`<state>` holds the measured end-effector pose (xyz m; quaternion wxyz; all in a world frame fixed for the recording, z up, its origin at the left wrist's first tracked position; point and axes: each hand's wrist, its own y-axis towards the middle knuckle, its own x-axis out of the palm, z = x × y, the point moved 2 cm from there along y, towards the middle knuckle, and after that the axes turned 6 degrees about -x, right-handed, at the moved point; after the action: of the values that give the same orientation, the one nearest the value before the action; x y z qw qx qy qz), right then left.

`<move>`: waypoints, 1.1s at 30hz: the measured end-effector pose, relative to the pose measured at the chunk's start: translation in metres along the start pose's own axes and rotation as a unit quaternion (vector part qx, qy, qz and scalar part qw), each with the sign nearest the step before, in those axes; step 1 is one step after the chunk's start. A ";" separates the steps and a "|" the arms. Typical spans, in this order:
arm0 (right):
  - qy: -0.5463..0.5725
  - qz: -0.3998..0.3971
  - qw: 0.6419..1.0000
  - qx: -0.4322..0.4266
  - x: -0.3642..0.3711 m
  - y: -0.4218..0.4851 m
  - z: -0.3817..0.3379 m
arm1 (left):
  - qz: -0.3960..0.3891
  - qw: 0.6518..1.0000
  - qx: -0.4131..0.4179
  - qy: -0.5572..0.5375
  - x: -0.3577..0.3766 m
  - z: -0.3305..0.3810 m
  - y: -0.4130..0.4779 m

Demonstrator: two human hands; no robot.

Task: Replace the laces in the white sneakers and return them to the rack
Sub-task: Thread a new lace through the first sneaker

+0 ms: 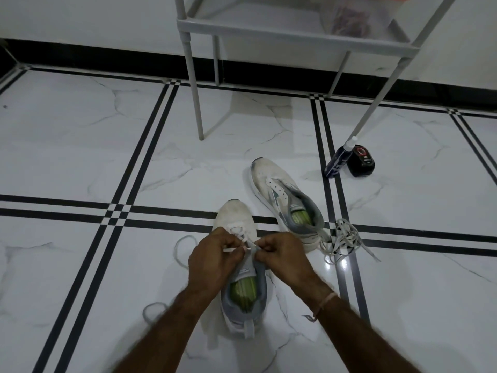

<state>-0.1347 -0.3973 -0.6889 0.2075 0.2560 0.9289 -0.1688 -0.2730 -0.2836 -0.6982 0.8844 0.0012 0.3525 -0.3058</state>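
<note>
Honestly, I'm pinching the white lace [242, 236] with left hand [212, 255] and right hand [285, 255], blocking the near sneaker [236, 218], so I'm risking misthreading it.

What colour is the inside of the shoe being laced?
Yellow-green: the insole shows it best in the head view.

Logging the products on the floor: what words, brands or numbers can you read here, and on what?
No text here is readable.
Blue spray bottle: label print too blurred.
Black tin: red ring mark, print below it too small.
Tongue tag on the near sneaker: too small to read.
</note>
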 end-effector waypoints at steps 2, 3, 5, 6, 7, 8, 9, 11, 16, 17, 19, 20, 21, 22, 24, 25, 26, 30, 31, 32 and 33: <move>0.007 0.010 1.000 0.003 0.001 0.001 0.002 | 0.021 1.000 0.005 -0.019 0.003 -0.001 -0.005; 0.012 0.012 1.000 0.008 0.002 0.001 0.004 | 0.030 0.999 0.007 -0.034 0.005 -0.001 -0.008; 0.020 0.015 1.000 0.016 0.004 0.001 0.005 | 0.045 0.997 0.007 -0.058 0.006 -0.003 -0.011; 0.017 0.018 1.000 0.013 0.005 0.002 0.005 | 0.049 0.997 0.005 -0.067 0.008 -0.004 -0.011; 0.010 0.022 1.000 0.010 0.006 0.002 0.006 | 0.050 0.996 -0.001 -0.075 0.009 -0.005 -0.011; 0.004 0.024 1.000 0.006 0.007 0.002 0.007 | 0.051 0.995 -0.008 -0.082 0.011 -0.005 -0.011; -0.002 0.026 1.000 0.006 0.007 0.002 0.008 | 0.053 0.994 -0.017 -0.091 0.012 -0.005 -0.011; -0.002 0.029 1.000 0.011 0.008 0.002 0.009 | 0.061 0.992 -0.031 -0.109 0.014 -0.006 -0.012; -0.007 0.039 0.999 0.006 0.008 0.002 0.003 | 0.050 0.990 -0.042 -0.129 0.018 -0.008 -0.013; -0.021 0.042 0.999 -0.009 0.008 0.002 0.001 | 0.045 0.991 -0.037 -0.124 0.019 -0.007 -0.012; -0.053 0.040 0.996 -0.053 0.009 -0.001 -0.005 | 0.041 0.994 -0.021 -0.099 0.019 -0.005 -0.013; -0.056 0.032 0.996 -0.067 0.010 -0.003 -0.008 | 0.044 0.995 -0.015 -0.087 0.019 -0.005 -0.014; -0.026 0.018 0.998 -0.061 0.010 -0.006 -0.009 | 0.048 0.995 -0.011 -0.081 0.018 -0.006 -0.013; 0.034 0.000 0.999 -0.037 0.008 -0.007 -0.010 | 0.049 0.995 -0.008 -0.082 0.016 -0.007 -0.013; 0.161 -0.023 0.986 0.033 0.000 -0.006 -0.008 | 0.037 0.996 0.008 -0.078 0.015 -0.010 -0.010; 0.196 -0.025 0.978 0.060 -0.002 -0.006 -0.006 | 0.028 0.997 0.023 -0.064 0.015 -0.011 -0.009; 0.215 -0.024 0.973 0.079 -0.002 -0.007 -0.004 | 0.019 0.998 0.035 -0.044 0.016 -0.011 -0.007; 0.192 0.011 0.977 0.091 0.009 -0.004 -0.008 | -0.017 0.999 0.045 0.018 0.018 -0.012 -0.006; 0.235 0.042 0.966 0.098 0.004 0.001 -0.012 | -0.029 0.998 0.051 0.026 0.016 -0.013 -0.004; 0.328 0.078 0.935 0.112 -0.007 0.005 -0.017 | -0.044 0.997 0.050 0.029 0.013 -0.014 -0.002; 0.443 0.116 0.882 0.112 -0.023 0.009 -0.026 | -0.058 0.997 0.044 0.028 0.008 -0.014 0.000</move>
<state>-0.1195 -0.3882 -0.6580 -0.2373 0.4316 0.8627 -0.1151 -0.2770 -0.2846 -0.7136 0.8541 0.0282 0.3628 -0.3716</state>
